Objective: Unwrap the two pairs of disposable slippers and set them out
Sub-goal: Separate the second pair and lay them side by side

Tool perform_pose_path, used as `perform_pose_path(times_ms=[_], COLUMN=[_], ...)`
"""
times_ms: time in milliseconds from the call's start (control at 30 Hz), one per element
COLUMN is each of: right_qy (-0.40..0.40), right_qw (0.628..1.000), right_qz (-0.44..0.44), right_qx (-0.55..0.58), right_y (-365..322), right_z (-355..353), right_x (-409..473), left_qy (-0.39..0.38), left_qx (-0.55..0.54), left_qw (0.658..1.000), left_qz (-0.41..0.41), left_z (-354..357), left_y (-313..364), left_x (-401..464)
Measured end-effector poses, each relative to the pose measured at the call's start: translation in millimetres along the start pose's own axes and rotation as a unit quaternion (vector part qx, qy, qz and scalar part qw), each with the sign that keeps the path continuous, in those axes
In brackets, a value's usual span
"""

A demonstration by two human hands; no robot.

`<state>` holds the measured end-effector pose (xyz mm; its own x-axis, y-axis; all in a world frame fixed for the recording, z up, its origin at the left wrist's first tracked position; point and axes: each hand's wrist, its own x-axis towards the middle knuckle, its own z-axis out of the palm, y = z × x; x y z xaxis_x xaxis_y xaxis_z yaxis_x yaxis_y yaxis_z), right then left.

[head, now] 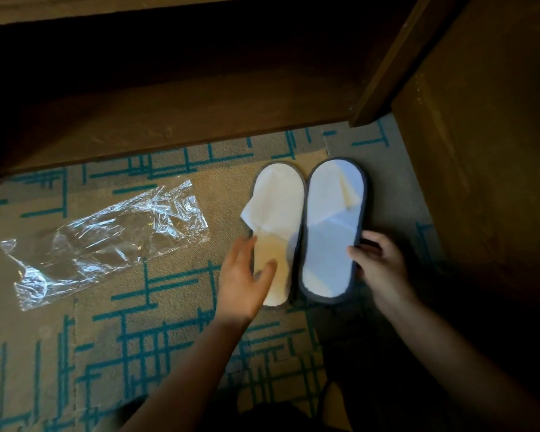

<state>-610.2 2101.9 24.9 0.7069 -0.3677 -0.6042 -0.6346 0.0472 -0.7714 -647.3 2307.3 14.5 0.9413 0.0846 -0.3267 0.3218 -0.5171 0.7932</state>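
On the carpet (175,307) in front of me, I see one pair of slippers lying side by side, edges touching, toes toward the wooden furniture (169,120). My left hand (243,282) rests with loosely spread fingers on the heel of the left slipper (278,207). My right hand (381,266) pinches the outer rim of the right slipper (328,232) between thumb and fingers. An emptied clear plastic wrapper (106,241) lies crumpled well apart to the left.
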Motion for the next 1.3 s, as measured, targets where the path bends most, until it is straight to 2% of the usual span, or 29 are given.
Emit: perform_pose_path(times_ms=[33,100,167,233,267,300,333,400,433,467,533,600,667,733,833,933,1033,1100,1167,1300], right_qy=[-0.023,-0.076,-0.127,-0.17,-0.182,-0.181,-0.17,-0.174,-0.201,-0.23,-0.254,-0.241,-0.21,-0.17,-0.132,-0.103,-0.049,-0.045,-0.094,-0.228], right_qw=[0.999,0.996,0.991,0.984,0.98,0.968,0.926,0.77,0.701,0.652,0.603,0.589,0.593,0.594,0.609,0.619,0.633,0.642,0.615,0.513], right_qz=[0.004,0.016,0.039,0.05,0.013,-0.075,-0.192,-0.375,-0.404,-0.404,-0.372,-0.36,-0.359,-0.364,-0.345,-0.336,-0.397,-0.436,-0.465,-0.477], right_qx=[0.034,0.045,0.012,-0.032,-0.074,-0.159,-0.275,-0.486,-0.552,-0.598,-0.659,-0.683,-0.69,-0.696,-0.702,-0.703,-0.663,-0.629,-0.63,-0.676], right_y=[0,3,6,5,4,4,4,4,4,3,8,13,17,22,29,32,27,15,-3,-30], right_z=[11,35,55,68,71,72,70,65,65,65,67,64,57,47,36,32,31,31,31,38], right_x=[-8,-22,-31,-33,-31,-25,-16,5,15,23,36,39,37,33,21,3,-6,3,23,63], left_qy=[0.007,-0.021,-0.015,0.029,0.052,0.073,0.089,0.11,0.113,0.112,0.106,0.124,0.167,0.166,0.05,-0.054,-0.072,-0.068,-0.077,-0.127], left_qx=[-0.098,-0.21,-0.24,-0.259,-0.265,-0.264,-0.254,-0.21,-0.181,-0.149,-0.091,-0.022,0.07,0.146,0.239,0.326,0.37,0.383,0.392,0.41], left_qw=[0.994,0.97,0.954,0.944,0.94,0.938,0.939,0.947,0.953,0.959,0.97,0.978,0.979,0.975,0.969,0.943,0.926,0.921,0.917,0.901], left_qz=[-0.039,-0.121,-0.179,-0.204,-0.21,-0.214,-0.215,-0.216,-0.217,-0.214,-0.201,-0.168,-0.095,-0.037,-0.035,-0.037,-0.031,-0.024,-0.004,0.065], left_z=[-4,-11,-15,-22,-27,-33,-40,-52,-57,-61,-64,-63,-59,-51,-29,-4,9,11,10,5], left_y=[5,12,9,2,-3,-8,-14,-27,-33,-39,-43,-41,-37,-33,-33,-41,-50,-54,-56,-52], left_x=[-1,-2,-1,1,2,3,3,5,7,9,14,15,12,5,-6,-8,-5,-2,2,19])
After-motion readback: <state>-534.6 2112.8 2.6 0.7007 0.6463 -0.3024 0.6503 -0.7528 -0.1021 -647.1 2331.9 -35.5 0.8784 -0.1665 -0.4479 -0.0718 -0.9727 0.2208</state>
